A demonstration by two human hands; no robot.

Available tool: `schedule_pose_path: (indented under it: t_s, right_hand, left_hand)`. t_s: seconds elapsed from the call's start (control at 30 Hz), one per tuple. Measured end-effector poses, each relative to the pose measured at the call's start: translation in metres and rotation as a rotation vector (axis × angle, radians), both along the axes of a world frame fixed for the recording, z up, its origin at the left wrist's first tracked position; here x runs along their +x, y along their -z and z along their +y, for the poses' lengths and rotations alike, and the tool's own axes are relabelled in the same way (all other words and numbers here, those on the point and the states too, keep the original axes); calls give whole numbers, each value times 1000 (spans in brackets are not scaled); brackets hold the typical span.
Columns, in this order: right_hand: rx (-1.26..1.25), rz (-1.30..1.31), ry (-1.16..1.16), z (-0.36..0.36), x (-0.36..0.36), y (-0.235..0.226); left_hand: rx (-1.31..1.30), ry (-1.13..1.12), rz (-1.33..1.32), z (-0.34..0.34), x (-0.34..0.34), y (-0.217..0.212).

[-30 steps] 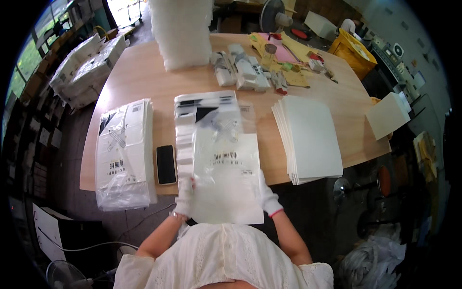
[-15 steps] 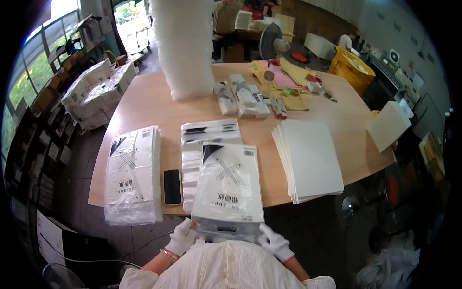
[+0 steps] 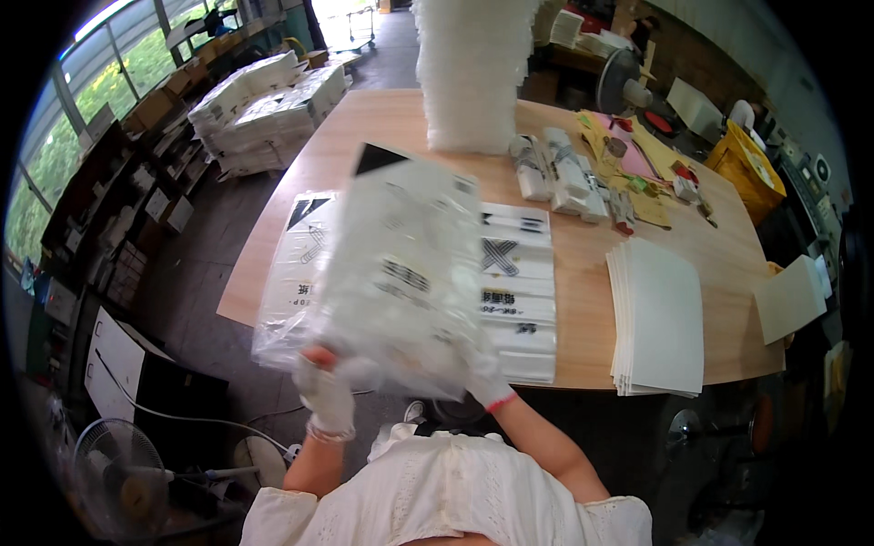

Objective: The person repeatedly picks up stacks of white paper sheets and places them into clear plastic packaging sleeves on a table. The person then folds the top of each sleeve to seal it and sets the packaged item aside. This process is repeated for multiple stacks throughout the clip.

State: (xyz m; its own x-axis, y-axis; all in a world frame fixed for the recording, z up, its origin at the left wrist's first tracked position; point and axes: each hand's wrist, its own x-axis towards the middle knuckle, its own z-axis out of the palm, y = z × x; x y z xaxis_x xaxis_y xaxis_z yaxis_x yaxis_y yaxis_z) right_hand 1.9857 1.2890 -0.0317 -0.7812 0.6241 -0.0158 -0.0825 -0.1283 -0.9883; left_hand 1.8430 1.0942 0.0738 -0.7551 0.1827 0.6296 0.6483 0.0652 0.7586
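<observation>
A plastic-wrapped paper pack (image 3: 401, 246), white with a black corner and dark print, is lifted and tilted over the table's left side, blurred by motion. At its lower left corner my left hand (image 3: 326, 396), in a white glove with a reddish fingertip, is closed on the plastic. My right hand (image 3: 487, 373), also gloved, grips the lower right edge; its fingers are partly blurred. Beneath the lifted pack lies a stack of similar wrapped packs (image 3: 287, 273), partly covered. Just right of it are flat printed plastic bags (image 3: 519, 318).
Loose white sheets (image 3: 660, 314) lie stacked on the wooden table (image 3: 583, 264)'s right. A tall white stack (image 3: 473, 82) stands at the back, beside wrapped bundles (image 3: 564, 173) and coloured papers (image 3: 642, 159). A floor fan (image 3: 118, 473) stands lower left.
The paper pack has risen from the bags and swung left toward the stack of packs, both hands moving with it. The view has shifted, and the phone is now hidden.
</observation>
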Motion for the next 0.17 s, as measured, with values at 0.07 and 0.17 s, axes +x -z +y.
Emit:
schedule_pose_path:
  t_s: [0.07, 0.17]
  right_hand:
    - [379, -72, -214, -9, -49, 12]
    - [-347, -82, -537, -48, -111, 10]
  left_hand:
    - [302, -99, -176, -7, -58, 9]
    - [737, -34, -646, -44, -153, 56]
